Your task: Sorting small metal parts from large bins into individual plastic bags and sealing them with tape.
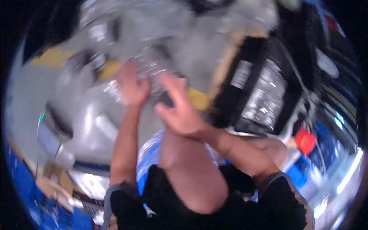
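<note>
My left hand [132,86] reaches forward beside crinkled clear plastic wrap [153,63], its thumb apart and its fingers stretched out in a blur. I cannot tell whether it touches the wrap. To its right, my right hand [180,109] is raised over my bent knee, thumb and fingers spread, with nothing seen in it. Close to the left forearm lies a large bag of translucent plastic [90,119] with a pale label. Motion blur hides what the wrapped things are.
At the right stands a black box [234,97] holding a shiny plastic-wrapped pack [266,96], with a cardboard edge [222,69] alongside. A red object [305,141] is farther right. Cardboard boxes [57,180] lie at the lower left. Yellow tape [51,57] marks the grey floor [27,88].
</note>
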The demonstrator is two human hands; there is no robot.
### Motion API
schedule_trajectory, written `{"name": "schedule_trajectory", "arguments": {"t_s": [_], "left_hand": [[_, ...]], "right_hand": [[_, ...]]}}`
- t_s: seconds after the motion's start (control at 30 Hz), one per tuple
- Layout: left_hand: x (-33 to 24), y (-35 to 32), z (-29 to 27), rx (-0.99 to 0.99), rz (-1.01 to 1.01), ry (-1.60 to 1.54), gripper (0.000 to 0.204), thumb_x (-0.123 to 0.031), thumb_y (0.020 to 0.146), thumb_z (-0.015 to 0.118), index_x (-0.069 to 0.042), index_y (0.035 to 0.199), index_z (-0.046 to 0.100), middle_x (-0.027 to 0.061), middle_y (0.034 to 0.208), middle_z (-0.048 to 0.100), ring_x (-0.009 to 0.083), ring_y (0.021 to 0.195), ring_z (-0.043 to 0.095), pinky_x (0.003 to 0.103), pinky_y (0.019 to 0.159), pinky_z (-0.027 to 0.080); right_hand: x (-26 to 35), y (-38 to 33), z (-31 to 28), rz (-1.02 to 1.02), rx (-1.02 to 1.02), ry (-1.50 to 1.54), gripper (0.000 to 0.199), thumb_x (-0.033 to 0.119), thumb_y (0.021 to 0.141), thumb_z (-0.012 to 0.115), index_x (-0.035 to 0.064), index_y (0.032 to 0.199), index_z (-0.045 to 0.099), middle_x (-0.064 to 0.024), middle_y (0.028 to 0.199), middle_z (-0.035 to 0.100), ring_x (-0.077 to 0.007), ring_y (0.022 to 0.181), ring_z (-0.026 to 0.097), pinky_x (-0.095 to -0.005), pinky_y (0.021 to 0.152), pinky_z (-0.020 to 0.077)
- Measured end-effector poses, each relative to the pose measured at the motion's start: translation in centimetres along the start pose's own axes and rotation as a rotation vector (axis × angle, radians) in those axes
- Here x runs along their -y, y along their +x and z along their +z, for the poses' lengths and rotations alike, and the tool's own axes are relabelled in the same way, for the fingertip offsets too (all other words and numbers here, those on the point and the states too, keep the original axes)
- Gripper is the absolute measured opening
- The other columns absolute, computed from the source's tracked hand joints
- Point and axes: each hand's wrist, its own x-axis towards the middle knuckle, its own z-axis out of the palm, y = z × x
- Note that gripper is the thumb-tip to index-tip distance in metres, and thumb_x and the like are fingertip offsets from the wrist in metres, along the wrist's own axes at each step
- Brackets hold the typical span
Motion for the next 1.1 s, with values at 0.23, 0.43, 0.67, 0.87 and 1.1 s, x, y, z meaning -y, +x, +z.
{"name": "schedule_trajectory", "arguments": {"t_s": [0.23,0.43,0.67,0.87,1.1], "left_hand": [[-0.1,-1.0,2.9,-0.237,0.113,0.351,0.067,-0.050,0.096,0.034,-0.008,0.148,0.032,0.0099,0.154,0.032,0.0371,0.141,0.028,0.056,0.113,0.016],[-1.5,0.0,2.6,-0.264,0.161,0.330,0.067,-0.051,0.098,0.032,-0.008,0.149,0.032,0.0114,0.154,0.033,0.0352,0.141,0.029,0.054,0.113,0.018],[-0.6,-0.7,2.4,-0.276,0.174,0.389,0.066,-0.051,0.098,0.031,-0.009,0.148,0.033,0.0108,0.153,0.034,0.0321,0.139,0.033,0.052,0.113,0.021],[-1.3,-0.5,2.7,-0.265,0.156,0.371,0.066,-0.052,0.098,0.030,-0.009,0.147,0.036,0.0107,0.151,0.038,0.0308,0.138,0.035,0.052,0.113,0.020],[-1.7,0.1,1.7,-0.321,0.271,0.357,0.060,-0.047,0.100,0.034,-0.005,0.141,0.044,0.0152,0.146,0.043,0.0343,0.134,0.040,0.051,0.110,0.028]], "right_hand": [[3.8,-6.0,-20.7,-0.108,-0.108,-0.171,0.055,0.009,0.081,0.067,0.0012,0.132,0.048,-0.0184,0.131,0.052,-0.0329,0.118,0.054,-0.0372,0.100,0.0416],[-11.0,-12.2,-31.5,0.414,-0.308,-0.547,0.045,0.016,0.084,0.064,0.0048,0.126,0.054,-0.0145,0.121,0.058,-0.0284,0.107,0.060,-0.0361,0.089,0.0485],[-16.0,-3.7,-30.4,0.247,-0.247,-0.573,0.050,0.022,0.084,0.065,0.0045,0.129,0.052,-0.0186,0.125,0.056,-0.0341,0.115,0.054,-0.0414,0.098,0.0446],[-20.4,-4.4,-33.6,0.185,-0.248,-0.860,0.050,0.021,0.086,0.063,0.0050,0.132,0.049,-0.0192,0.133,0.050,-0.0362,0.125,0.045,-0.0423,0.105,0.0384],[-20.6,-13.3,-40.1,0.363,-0.195,-0.712,0.053,0.023,0.086,0.065,0.0069,0.134,0.049,-0.0144,0.141,0.045,-0.0343,0.128,0.043,-0.0395,0.108,0.0350]]}}
